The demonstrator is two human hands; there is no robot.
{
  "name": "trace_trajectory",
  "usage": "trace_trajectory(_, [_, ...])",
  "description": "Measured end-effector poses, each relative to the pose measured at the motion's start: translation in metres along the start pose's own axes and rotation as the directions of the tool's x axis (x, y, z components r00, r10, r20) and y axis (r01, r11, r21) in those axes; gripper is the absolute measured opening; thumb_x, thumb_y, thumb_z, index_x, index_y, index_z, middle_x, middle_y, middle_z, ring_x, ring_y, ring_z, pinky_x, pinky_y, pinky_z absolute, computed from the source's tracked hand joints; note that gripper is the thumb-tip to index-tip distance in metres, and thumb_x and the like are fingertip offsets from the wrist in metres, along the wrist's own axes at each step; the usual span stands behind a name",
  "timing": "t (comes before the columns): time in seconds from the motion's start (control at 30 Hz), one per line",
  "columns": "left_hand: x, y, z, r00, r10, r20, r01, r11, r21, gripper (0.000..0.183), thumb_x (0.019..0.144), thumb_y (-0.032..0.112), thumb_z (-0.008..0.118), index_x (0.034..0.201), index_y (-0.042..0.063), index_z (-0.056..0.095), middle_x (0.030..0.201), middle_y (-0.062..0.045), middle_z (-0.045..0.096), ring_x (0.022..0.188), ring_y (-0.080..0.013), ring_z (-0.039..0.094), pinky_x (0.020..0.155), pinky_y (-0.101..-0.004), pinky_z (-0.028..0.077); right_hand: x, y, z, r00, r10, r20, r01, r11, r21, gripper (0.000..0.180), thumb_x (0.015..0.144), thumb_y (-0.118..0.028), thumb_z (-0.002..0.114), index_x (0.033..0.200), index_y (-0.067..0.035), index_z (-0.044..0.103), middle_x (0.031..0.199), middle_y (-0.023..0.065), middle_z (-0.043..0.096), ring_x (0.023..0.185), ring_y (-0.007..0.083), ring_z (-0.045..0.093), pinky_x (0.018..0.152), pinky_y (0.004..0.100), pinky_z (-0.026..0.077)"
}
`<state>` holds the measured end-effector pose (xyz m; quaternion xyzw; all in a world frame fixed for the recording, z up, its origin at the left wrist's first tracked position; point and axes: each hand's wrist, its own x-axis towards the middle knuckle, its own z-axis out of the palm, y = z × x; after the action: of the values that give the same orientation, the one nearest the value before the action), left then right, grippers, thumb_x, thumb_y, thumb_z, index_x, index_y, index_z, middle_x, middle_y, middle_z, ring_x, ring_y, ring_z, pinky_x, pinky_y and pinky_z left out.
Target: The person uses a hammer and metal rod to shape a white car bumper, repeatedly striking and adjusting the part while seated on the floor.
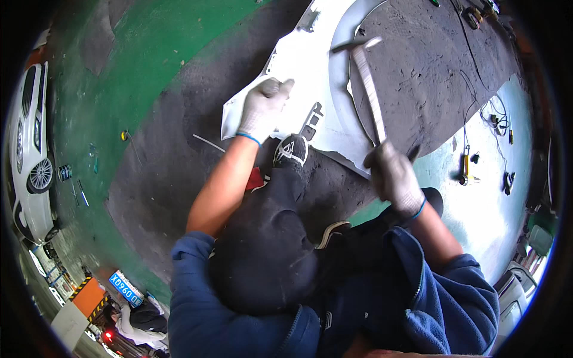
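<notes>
A white car fender panel [309,67] lies on a dark mat in front of me, its curved wheel-arch edge to the right. My right hand [396,181], in a light work glove, grips the lower end of a body hammer [369,89]. The hammer's head is over the wheel-arch edge; whether it touches the metal is unclear. My left hand [267,107], also gloved, is at the panel's left part with fingers curled. What it holds, if anything, is hidden. The toe of my black shoe [291,152] is at the panel's near edge, beside a slotted bracket section [312,123].
The dark mat [174,129] covers part of a green floor [103,147]. At right lie a yellow-bodied power tool [465,170] and cables [470,94]. A white car [33,152] stands far left. Another person [138,322] is low at the lower left, near an orange striped board [89,297].
</notes>
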<state>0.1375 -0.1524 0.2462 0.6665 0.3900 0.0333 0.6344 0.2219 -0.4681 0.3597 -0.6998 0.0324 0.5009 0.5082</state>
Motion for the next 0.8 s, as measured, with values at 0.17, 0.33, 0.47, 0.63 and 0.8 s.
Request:
trace_trajectory(0.17, [-0.003,0.037,-0.075,0.972,0.165,-0.168,-0.203,0.949,-0.243,0.043,0.109,0.031,0.079,0.076,0.013,0.058,0.070,0.004,0.053,0.058,-0.0076,0.049,0.058,-0.0315,0.046,0.050,0.004,-0.074,0.957,-0.007,-0.290,-0.005,0.999,-0.043,0.064,0.120,-0.061,0.048,0.105,-0.004,0.071,0.067,-0.0025,0.049,0.048,0.0096,0.043,0.044,0.0313,0.036])
trace_trajectory(0.33, [-0.033,-0.009,-0.129,0.980,-0.080,-0.185,0.056,0.990,-0.130,0.044,0.112,0.038,0.075,0.080,0.014,0.057,0.067,0.002,0.051,0.055,-0.0115,0.050,0.060,-0.0365,0.053,0.101,0.113,-0.161,0.852,-0.036,-0.522,-0.257,0.840,-0.478,0.051,0.109,-0.047,0.066,0.115,0.003,0.070,0.084,0.0144,0.071,0.076,0.0299,0.074,0.070,0.0469,0.060])
trace_trajectory(0.47, [-0.049,-0.143,-0.145,0.902,-0.395,-0.173,0.396,0.918,-0.029,0.037,0.107,0.037,0.083,0.089,0.012,0.062,0.071,-0.001,0.059,0.054,-0.0139,0.055,0.056,-0.0347,0.053,0.126,0.174,-0.188,0.820,-0.196,-0.537,-0.351,0.568,-0.744,0.040,0.100,-0.026,0.066,0.127,0.003,0.069,0.109,0.0338,0.077,0.109,0.0549,0.074,0.099,0.0591,0.058])
trace_trajectory(0.63, [-0.059,-0.278,-0.181,0.838,-0.418,-0.351,0.516,0.817,0.257,0.043,0.102,0.043,0.087,0.113,0.005,0.071,0.092,-0.011,0.073,0.068,-0.0231,0.070,0.062,-0.0379,0.058,0.142,0.184,-0.162,0.787,-0.466,-0.404,-0.260,0.345,-0.902,0.046,0.097,-0.032,0.079,0.136,-0.007,0.073,0.128,0.0264,0.074,0.124,0.0455,0.070,0.105,0.0545,0.057])
trace_trajectory(0.8, [-0.014,-0.206,-0.143,0.876,-0.356,-0.327,0.318,0.934,-0.165,0.065,0.104,0.045,0.083,0.143,-0.002,0.065,0.118,-0.017,0.078,0.097,-0.0259,0.079,0.082,-0.0399,0.066,0.128,0.167,-0.074,0.931,-0.353,0.092,0.182,0.229,-0.956,0.056,0.092,-0.039,0.087,0.134,-0.005,0.075,0.127,0.0205,0.075,0.125,0.0427,0.068,0.107,0.0512,0.056])
